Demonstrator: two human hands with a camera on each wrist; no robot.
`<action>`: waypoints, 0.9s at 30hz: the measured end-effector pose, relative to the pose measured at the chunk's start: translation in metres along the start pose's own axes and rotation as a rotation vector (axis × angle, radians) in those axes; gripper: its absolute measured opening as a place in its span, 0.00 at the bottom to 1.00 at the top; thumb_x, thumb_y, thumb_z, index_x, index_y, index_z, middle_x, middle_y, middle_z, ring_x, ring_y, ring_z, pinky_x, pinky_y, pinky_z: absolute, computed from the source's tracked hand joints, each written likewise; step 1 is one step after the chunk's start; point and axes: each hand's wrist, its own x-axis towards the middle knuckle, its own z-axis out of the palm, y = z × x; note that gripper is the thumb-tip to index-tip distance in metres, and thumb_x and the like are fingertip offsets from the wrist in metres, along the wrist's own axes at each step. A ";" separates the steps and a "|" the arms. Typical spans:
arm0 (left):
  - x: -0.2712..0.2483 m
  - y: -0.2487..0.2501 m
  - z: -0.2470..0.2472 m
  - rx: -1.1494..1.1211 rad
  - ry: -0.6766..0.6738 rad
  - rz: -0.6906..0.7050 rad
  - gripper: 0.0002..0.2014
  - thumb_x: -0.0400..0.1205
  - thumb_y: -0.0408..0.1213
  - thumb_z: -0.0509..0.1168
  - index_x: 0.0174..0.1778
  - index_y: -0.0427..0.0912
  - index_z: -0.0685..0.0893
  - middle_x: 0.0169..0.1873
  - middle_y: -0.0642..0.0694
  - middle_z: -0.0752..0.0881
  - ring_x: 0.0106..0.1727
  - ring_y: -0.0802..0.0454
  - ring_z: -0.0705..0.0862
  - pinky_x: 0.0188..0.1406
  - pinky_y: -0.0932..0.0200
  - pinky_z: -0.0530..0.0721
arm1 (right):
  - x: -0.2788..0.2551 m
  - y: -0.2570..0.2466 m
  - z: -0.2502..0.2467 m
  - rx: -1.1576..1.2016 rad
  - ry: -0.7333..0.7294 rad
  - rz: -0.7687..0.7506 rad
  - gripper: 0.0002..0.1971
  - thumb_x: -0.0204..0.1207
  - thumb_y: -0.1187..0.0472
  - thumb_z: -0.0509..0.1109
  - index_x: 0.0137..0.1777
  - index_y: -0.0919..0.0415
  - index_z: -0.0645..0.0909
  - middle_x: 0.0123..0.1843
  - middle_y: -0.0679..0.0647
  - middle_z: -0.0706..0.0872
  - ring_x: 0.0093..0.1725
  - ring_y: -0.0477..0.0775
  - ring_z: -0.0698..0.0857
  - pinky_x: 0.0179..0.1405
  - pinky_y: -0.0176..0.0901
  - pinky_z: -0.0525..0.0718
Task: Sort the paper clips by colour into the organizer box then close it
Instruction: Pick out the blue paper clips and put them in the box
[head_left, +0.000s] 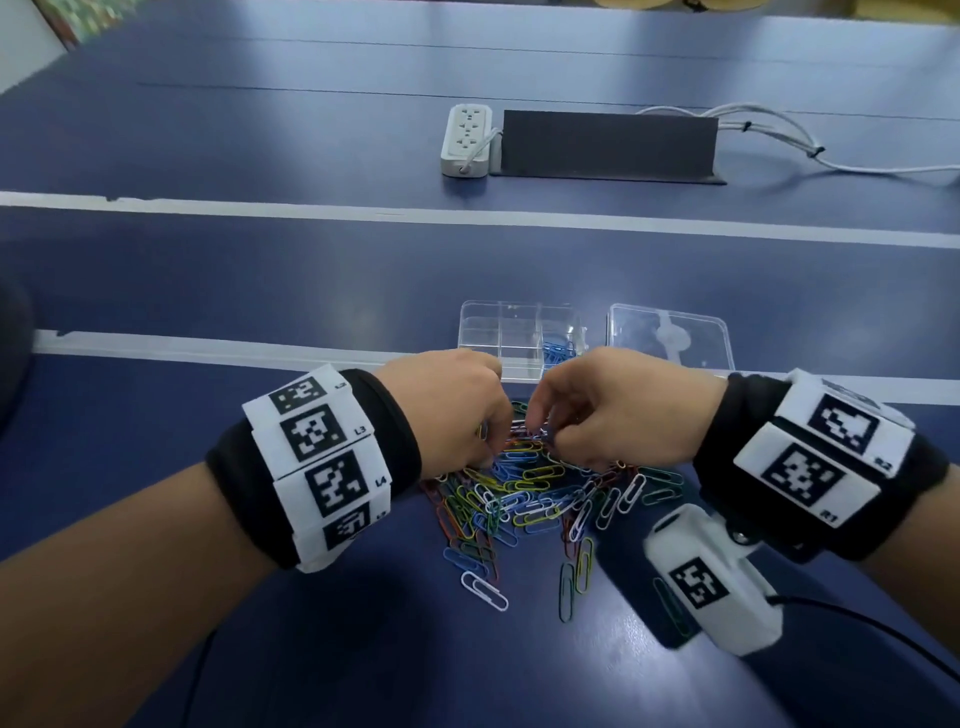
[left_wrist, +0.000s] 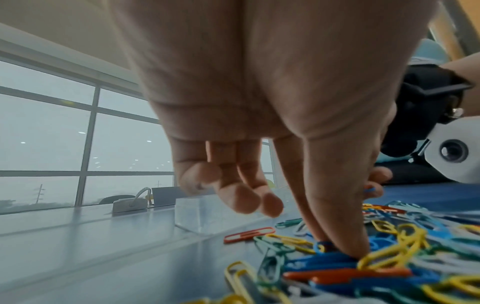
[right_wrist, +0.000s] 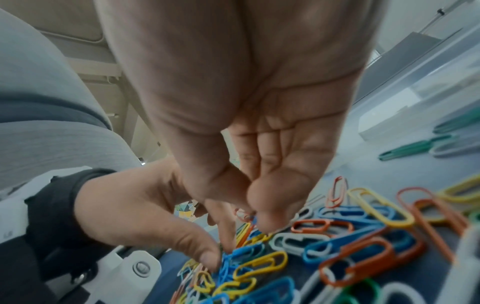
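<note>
Coloured paper clips (head_left: 530, 493), two hands.

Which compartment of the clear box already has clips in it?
The near-right compartment of the organizer box: it holds blue paper clips; the other visible compartments look empty.

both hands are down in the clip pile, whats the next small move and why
Probably lift a blue clip out of the paper clip pile with the left hand, whose fingertips press on blue clips, and drop it in the organizer box compartment already holding blue clips.
</note>
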 end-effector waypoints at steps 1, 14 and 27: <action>0.000 -0.001 0.000 -0.013 0.001 0.001 0.09 0.76 0.46 0.68 0.50 0.56 0.88 0.44 0.56 0.72 0.54 0.55 0.77 0.46 0.58 0.77 | 0.001 -0.001 0.001 0.024 0.001 -0.004 0.12 0.66 0.67 0.65 0.46 0.52 0.82 0.37 0.59 0.91 0.24 0.46 0.81 0.30 0.39 0.81; -0.006 -0.008 0.002 -0.047 0.028 0.018 0.04 0.72 0.41 0.65 0.34 0.49 0.84 0.37 0.52 0.85 0.42 0.52 0.82 0.46 0.54 0.84 | 0.003 -0.019 0.016 -0.309 0.100 -0.060 0.08 0.69 0.50 0.72 0.43 0.52 0.88 0.37 0.48 0.87 0.37 0.49 0.80 0.41 0.39 0.81; -0.008 -0.007 0.009 -0.248 0.076 -0.009 0.10 0.72 0.37 0.58 0.42 0.44 0.85 0.39 0.47 0.88 0.40 0.50 0.80 0.43 0.61 0.79 | 0.004 -0.020 0.014 -0.389 0.144 -0.133 0.09 0.69 0.58 0.68 0.44 0.54 0.89 0.39 0.52 0.90 0.42 0.55 0.85 0.47 0.46 0.86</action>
